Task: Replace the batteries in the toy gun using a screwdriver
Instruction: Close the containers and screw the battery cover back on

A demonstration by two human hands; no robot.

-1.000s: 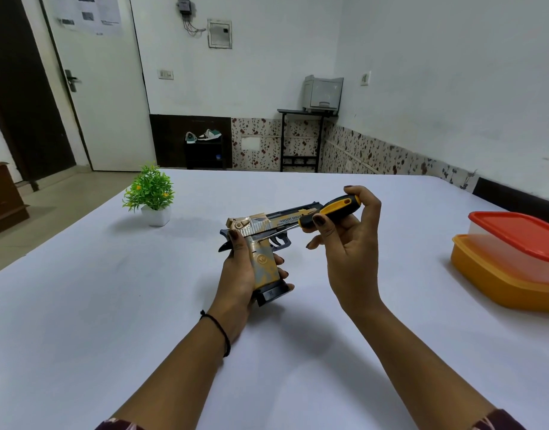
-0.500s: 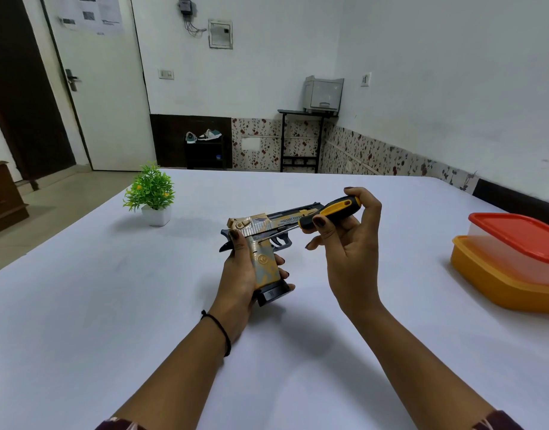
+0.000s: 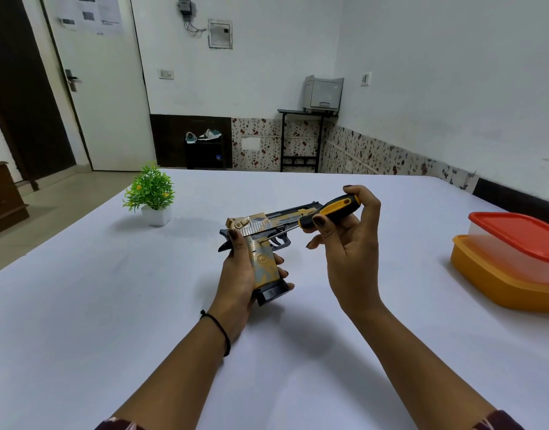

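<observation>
Checked against views from 1.0 s and 0.5 s back: no displacement worth logging.

Found toy gun in same place, held upright over middle of table, barrel pointing away and rightward, magazine base lowest. Could not determine contact between base and surface.

Found left hand clamped round grip as before, fingers curled across front, thumb up the rear beneath slide.

Found right hand pinching screwdriver by yellow-and-black handle, thumb and upper fingertips closed on it, lower fingers loosely curled and clear of tool. Traced thin shaft down and leftward from handle to top of grip, just behind trigger guard. Judged tip seated on a screw there; could not confirm screw itself, too small.

Could not tell any rotation of handle across the 3 views; same angle, same finger placement throughout.

Judged step in hand: loosening of cover screw, early in task. No cover off, no batteries in sight. Likely more turns needed before opening of compartment. Main risk: slip of tip off small screw head. Recommend firm pressure along shaft and steady hold by left hand.

Elsewhere unchanged: potted plant at far left, orange container under red lid at right edge, all well apart from both hands.
</observation>
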